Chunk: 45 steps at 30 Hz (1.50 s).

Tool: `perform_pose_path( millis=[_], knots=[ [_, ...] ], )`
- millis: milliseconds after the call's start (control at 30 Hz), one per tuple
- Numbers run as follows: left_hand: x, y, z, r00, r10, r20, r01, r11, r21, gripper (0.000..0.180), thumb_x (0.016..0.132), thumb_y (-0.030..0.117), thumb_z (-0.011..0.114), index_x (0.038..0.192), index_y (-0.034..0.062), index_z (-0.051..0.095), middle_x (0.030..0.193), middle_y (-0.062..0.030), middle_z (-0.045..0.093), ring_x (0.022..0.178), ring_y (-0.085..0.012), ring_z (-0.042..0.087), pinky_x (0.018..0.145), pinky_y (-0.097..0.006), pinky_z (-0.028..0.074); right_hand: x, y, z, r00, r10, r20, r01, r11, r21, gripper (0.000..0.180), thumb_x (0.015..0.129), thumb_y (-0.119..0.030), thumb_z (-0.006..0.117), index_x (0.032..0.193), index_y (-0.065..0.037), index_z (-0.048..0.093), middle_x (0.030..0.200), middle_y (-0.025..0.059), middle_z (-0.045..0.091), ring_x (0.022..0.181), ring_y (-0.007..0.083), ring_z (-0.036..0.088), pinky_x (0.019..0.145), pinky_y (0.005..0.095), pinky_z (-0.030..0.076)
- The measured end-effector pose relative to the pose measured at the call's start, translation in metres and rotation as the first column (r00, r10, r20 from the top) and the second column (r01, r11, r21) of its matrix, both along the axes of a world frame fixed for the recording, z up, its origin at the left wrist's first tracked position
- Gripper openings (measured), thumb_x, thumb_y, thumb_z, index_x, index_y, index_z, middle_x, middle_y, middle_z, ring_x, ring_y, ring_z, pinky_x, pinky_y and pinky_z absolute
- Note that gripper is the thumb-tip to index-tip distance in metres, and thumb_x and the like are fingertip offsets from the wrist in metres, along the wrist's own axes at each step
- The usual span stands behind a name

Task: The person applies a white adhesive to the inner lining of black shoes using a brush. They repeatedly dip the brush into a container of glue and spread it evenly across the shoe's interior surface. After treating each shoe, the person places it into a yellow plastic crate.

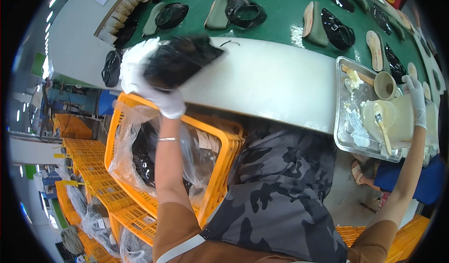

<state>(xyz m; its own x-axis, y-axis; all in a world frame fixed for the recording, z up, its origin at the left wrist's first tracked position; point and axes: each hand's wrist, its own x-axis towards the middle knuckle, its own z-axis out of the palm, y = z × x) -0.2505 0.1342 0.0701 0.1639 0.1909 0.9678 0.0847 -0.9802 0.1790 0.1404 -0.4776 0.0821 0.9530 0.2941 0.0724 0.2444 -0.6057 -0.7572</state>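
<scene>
Head view: gloved left hand [156, 87] clamps a black shoe upper [180, 59] over the white table [266, 85] edge, not yet on the green belt [280, 24]; right hand [416, 99], fingers loosely spread, rests beside the cream glue pot [395, 118].

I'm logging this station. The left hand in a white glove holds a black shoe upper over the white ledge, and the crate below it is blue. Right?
Not quite. The crate below is orange, not blue, lined with clear plastic. The rest stands: the head view shows the white-gloved left hand holding a black shoe upper over the white ledge.
</scene>
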Motion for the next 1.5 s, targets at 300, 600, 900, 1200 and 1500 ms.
perform_pose_path(
  millis=[300, 600, 900, 1200, 1500],
  knots=[
    [-0.03, -0.017, -0.086, 0.916, -0.004, -0.402, 0.083, 0.98, 0.179, 0.062, 0.074, 0.001, 0.06, 0.129, -0.0005, 0.029, 0.122, -0.0207, 0.041, 0.111, -0.0414, 0.043, 0.093, -0.047, 0.037, -0.029, 0.007, 0.01, 0.993, -0.063, -0.102, 0.066, 0.997, 0.029, 0.017, 0.092, -0.02, 0.049, 0.093, -0.005, 0.057, 0.068, -0.0073, 0.047, 0.055, -0.0012, 0.04, 0.047, 0.0136, 0.03],
    [-0.036, 0.004, -0.079, 0.783, 0.106, -0.613, 0.01, 0.983, 0.183, 0.072, 0.063, -0.01, 0.056, 0.13, 0.0002, 0.029, 0.126, -0.021, 0.041, 0.117, -0.0427, 0.039, 0.096, -0.047, 0.035, -0.049, 0.037, 0.019, 0.994, 0.022, -0.108, -0.031, 0.996, -0.08, 0.017, 0.091, -0.016, 0.049, 0.099, -0.003, 0.057, 0.076, -0.0058, 0.047, 0.066, 0.0009, 0.041, 0.057, 0.014, 0.033],
    [0.008, -0.033, 0.003, 0.812, -0.203, -0.548, 0.141, 0.978, -0.154, 0.032, 0.079, -0.012, 0.042, 0.105, -0.0021, 0.058, 0.111, -0.0134, 0.057, 0.106, -0.0256, 0.052, 0.093, -0.034, 0.038, -0.061, 0.042, 0.022, 0.986, 0.122, -0.11, -0.137, 0.98, -0.144, 0.02, 0.092, -0.022, 0.048, 0.092, -0.003, 0.055, 0.076, -0.0062, 0.045, 0.065, 0.0016, 0.036, 0.056, 0.0162, 0.031],
    [0.18, 0.028, -0.017, 0.12, 0.045, -0.992, 0.005, 0.999, 0.045, 0.029, 0.076, 0.018, 0.059, 0.105, 0.0121, 0.061, 0.104, -0.0122, 0.06, 0.098, -0.0292, 0.056, 0.084, -0.037, 0.044, -0.062, 0.053, 0.03, 0.981, 0.151, -0.12, -0.168, 0.975, -0.144, 0.02, 0.091, -0.02, 0.048, 0.097, -0.002, 0.055, 0.08, -0.0037, 0.047, 0.069, 0.0032, 0.04, 0.06, 0.0169, 0.034],
    [0.184, 0.008, -0.026, 0.105, -0.432, -0.896, 0.123, 0.899, -0.419, 0.012, 0.073, 0.001, 0.059, 0.084, -0.0016, 0.058, 0.073, -0.0047, 0.057, 0.07, -0.0111, 0.054, 0.068, -0.023, 0.043, -0.061, 0.047, 0.022, 0.971, 0.179, -0.161, -0.181, 0.983, 0.001, 0.02, 0.09, -0.02, 0.05, 0.099, -0.003, 0.056, 0.076, -0.0047, 0.046, 0.067, 0.0023, 0.04, 0.059, 0.0159, 0.034]
  ],
)
